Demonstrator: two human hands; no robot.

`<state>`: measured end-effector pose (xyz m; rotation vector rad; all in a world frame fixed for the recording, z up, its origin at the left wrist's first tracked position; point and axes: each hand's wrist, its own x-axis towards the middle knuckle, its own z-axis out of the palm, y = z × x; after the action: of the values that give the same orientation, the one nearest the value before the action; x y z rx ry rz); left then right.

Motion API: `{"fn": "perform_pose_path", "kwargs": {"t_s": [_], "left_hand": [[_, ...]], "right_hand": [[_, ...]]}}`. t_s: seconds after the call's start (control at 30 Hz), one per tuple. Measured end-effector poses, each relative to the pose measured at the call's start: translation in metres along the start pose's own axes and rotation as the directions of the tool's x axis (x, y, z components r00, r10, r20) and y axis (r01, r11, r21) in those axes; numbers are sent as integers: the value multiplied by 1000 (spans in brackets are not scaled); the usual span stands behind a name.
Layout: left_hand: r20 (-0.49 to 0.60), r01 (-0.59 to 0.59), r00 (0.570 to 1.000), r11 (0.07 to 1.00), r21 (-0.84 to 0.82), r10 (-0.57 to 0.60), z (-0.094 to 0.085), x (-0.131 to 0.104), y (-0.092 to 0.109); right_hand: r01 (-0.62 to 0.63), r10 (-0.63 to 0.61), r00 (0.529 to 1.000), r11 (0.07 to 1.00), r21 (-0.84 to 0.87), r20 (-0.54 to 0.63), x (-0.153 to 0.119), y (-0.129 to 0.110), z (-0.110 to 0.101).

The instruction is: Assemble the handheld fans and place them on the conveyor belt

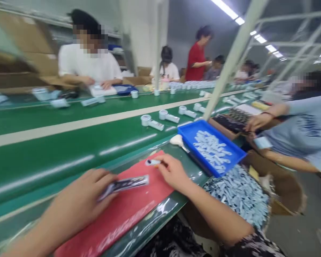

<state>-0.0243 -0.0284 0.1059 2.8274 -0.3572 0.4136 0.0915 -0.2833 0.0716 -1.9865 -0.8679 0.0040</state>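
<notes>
My left hand is closed round one end of a long pale casing with dark parts inside, held above a red mat. Between the thumb and fingers of my right hand is a small light-blue piece with a dark spot, over the mat's far end. The two held things are apart. To the right, a blue tray holds many small light-blue pieces. Against its left side lies a brush with a pale head and dark handle.
A green conveyor carries several light-blue devices with round heads. A heap of light-blue parts stands below the tray. A slanted pale pole rises behind it. Co-workers sit across and a person works at right.
</notes>
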Motion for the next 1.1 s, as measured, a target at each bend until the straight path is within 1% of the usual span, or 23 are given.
{"fn": "perform_pose_path", "kwargs": {"t_s": [0.03, 0.07, 0.13, 0.23, 0.33, 0.4, 0.5, 0.57, 0.63, 0.7, 0.73, 0.8, 0.83, 0.9, 0.97, 1.0, 1.03, 1.1], "left_hand": [[78, 22, 997, 999, 27, -24, 2, -7, 10], [157, 33, 987, 998, 54, -41, 5, -9, 20], [213, 60, 974, 995, 78, -75, 16, -3, 34], [194, 68, 978, 997, 30, -72, 26, 5, 41], [147, 36, 989, 988, -151, -14, 25, 1, 38], [113, 20, 994, 964, -264, 10, 23, -3, 36], [84, 42, 996, 943, -331, -15, 23, -7, 38], [81, 84, 995, 936, -341, -59, 26, -5, 40], [89, 123, 991, 929, -350, -97, 28, -3, 43], [92, 146, 988, 925, -350, -121, 29, -1, 45], [91, 151, 988, 926, -347, -127, 28, 0, 45], [90, 148, 988, 931, -333, -125, 25, 0, 48], [96, 140, 989, 935, -326, -115, 23, -1, 49], [131, 128, 987, 942, -310, -91, 19, -4, 54], [169, 132, 982, 949, -286, -86, 17, -9, 59], [174, 134, 981, 953, -271, -89, 18, -12, 62], [169, 134, 981, 957, -256, -92, 19, -15, 65], [139, 128, 985, 966, -226, -98, 23, -20, 70]], "right_hand": [[-15, 16, 999, 999, 31, -32, -3, -2, -3], [-23, 24, 999, 999, 44, -29, -6, -5, -6], [-22, 22, 1000, 1000, 15, 17, -13, -13, -10], [35, -21, 988, 995, -94, 152, -21, -27, -9], [130, -75, 964, 970, -206, 256, -22, -38, 1], [176, -82, 949, 939, -295, 304, -21, -42, 8], [206, -82, 943, 904, -374, 323, -19, -44, 11], [205, -93, 944, 916, -345, 315, -17, -43, 8], [163, -87, 952, 955, -248, 292, -15, -40, 5], [63, -36, 960, 994, -88, 276, -12, -34, 5], [0, -1, 959, 1000, 5, 283, -11, -31, 6], [-116, 58, 945, 980, 161, 323, -11, -24, 9], [-160, 77, 933, 964, 213, 353, -12, -22, 10], [-206, 93, 907, 948, 242, 410, -14, -20, 10], [-183, 81, 883, 967, 180, 461, -18, -21, 7], [-141, 60, 874, 981, 133, 483, -20, -22, 5], [-89, 33, 867, 992, 89, 497, -21, -24, 4], [-4, -10, 869, 1000, 28, 495, -23, -26, 3]]}}
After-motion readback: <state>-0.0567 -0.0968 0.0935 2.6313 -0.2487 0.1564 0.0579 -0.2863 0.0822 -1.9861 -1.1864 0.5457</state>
